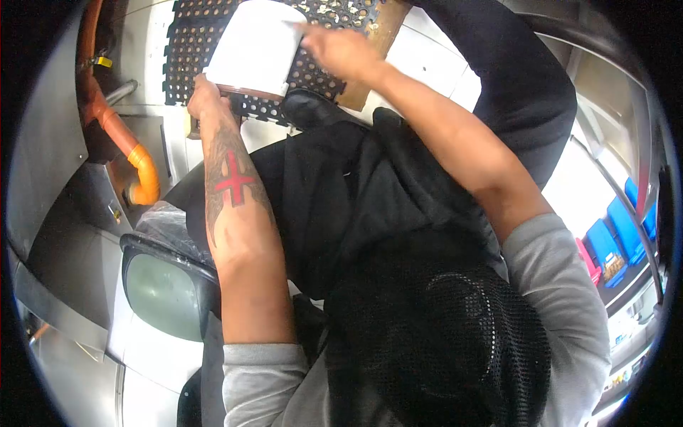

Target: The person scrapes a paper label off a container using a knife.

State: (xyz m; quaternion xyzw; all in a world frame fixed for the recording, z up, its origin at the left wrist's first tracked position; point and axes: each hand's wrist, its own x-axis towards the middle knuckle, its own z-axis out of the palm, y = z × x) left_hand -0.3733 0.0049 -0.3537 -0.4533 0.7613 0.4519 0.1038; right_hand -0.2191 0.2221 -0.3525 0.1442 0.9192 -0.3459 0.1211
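A white plastic bucket (256, 50) is tipped at an angle over a black perforated rubber mat (191, 53). Brownish colour shows along its edge nearest my body. My left hand (206, 98) grips the bucket at its lower left corner, fingers partly hidden behind it. On the other side, my right hand (340, 53) is closed, with fingertips close to the bucket's wall. Those fingers are slightly blurred, and what they hold, if anything, cannot be made out.
A piece of cardboard (363, 82) lies on the mat's right. Orange pipe (117, 132) runs along the left by metal equipment. Below it stands a dark-rimmed container (163, 292) with a greenish-grey surface. Blue bins (605, 242) sit on shelving at the far right.
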